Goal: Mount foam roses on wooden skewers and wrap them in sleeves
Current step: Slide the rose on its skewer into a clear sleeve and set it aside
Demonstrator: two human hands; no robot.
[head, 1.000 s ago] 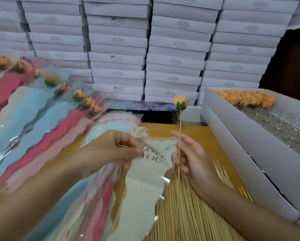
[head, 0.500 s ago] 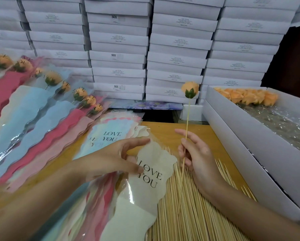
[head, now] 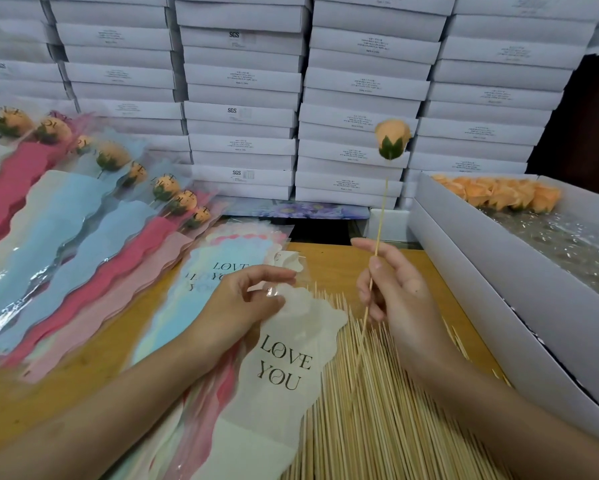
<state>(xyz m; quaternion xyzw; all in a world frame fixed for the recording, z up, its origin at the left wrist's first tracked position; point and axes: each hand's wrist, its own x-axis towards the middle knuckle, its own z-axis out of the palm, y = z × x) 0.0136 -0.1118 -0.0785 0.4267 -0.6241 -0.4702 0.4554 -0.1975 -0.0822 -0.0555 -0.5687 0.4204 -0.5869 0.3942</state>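
Note:
An orange foam rose (head: 392,137) with a green base stands upright on a wooden skewer (head: 380,216). My right hand (head: 400,292) pinches that skewer low on its shaft, above the pile of loose skewers (head: 377,403). My left hand (head: 246,303) pinches the clear top edge of a cream sleeve (head: 284,368) printed "LOVE YOU". This sleeve lies on top of a stack of pastel sleeves (head: 218,271) on the wooden table (head: 83,368).
Several wrapped roses in pink and blue sleeves (head: 93,216) fan out on the left. An open white box (head: 520,282) on the right holds loose orange foam roses (head: 499,194). Stacked white boxes (head: 249,98) wall off the back.
The rose on its skewer has risen and shifted right. My left hand has drawn the cream sleeve down off the stack, so its "LOVE YOU" print now shows in full.

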